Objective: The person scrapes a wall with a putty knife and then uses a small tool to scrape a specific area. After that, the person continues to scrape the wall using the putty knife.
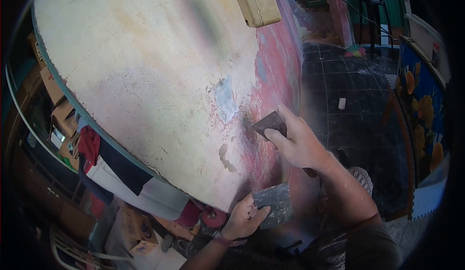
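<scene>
A worn wall (145, 86), cream over most of its surface and pink toward the right, leans across the view. My right hand (305, 144) is closed on a small dark rectangular scraper (269, 125), its free edge close to the pink part; whether it touches is hard to tell. Just left of it lies a grey-blue peeled patch (224, 99). Lower down, my left hand (243, 219) grips a flat grey board (275, 206) with whitish smears, thumb on its face. The board is near the wall's lower edge.
Above on the wall is a cream box (256, 1). Dark floor tiles (348, 120) carry a small white block (342, 104). A floral painted panel (424, 110) stands at right, a black stool (375, 13) behind. Clothes (89, 144) and cardboard boxes (138, 226) lie beyond the wall's left edge.
</scene>
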`<action>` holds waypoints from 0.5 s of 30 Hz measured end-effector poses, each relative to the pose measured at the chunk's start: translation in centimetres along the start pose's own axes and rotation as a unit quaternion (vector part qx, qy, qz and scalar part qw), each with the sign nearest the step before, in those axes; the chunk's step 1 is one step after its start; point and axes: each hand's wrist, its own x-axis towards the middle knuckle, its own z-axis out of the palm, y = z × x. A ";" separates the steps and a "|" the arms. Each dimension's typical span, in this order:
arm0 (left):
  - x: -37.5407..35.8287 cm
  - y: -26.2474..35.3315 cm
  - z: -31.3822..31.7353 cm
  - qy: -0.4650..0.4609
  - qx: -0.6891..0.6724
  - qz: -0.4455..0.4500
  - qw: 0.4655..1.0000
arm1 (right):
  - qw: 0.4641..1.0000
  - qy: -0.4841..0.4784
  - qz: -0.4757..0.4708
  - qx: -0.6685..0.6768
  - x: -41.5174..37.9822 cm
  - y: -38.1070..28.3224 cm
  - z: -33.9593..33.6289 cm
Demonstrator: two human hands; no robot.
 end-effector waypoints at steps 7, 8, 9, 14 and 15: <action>-0.5 -3.3 -0.3 0.011 0.143 -0.024 0.989 | 0.988 0.041 -0.106 -0.104 -1.2 -1.0 -0.8; -0.5 -3.2 0.0 0.010 0.162 -0.005 0.987 | 0.988 0.040 -0.107 -0.107 -1.5 -1.4 -0.8; -0.4 -3.2 0.1 0.010 0.180 0.015 0.984 | 0.987 0.036 -0.109 -0.109 -1.9 -1.8 -0.9; -0.9 -4.3 0.3 0.007 0.204 -0.003 0.979 | 0.977 0.025 -0.186 -0.099 -3.0 -1.8 -0.7; -0.8 -4.3 0.3 0.004 0.205 -0.002 0.979 | 0.972 0.027 -0.210 -0.103 -3.1 -1.8 -0.6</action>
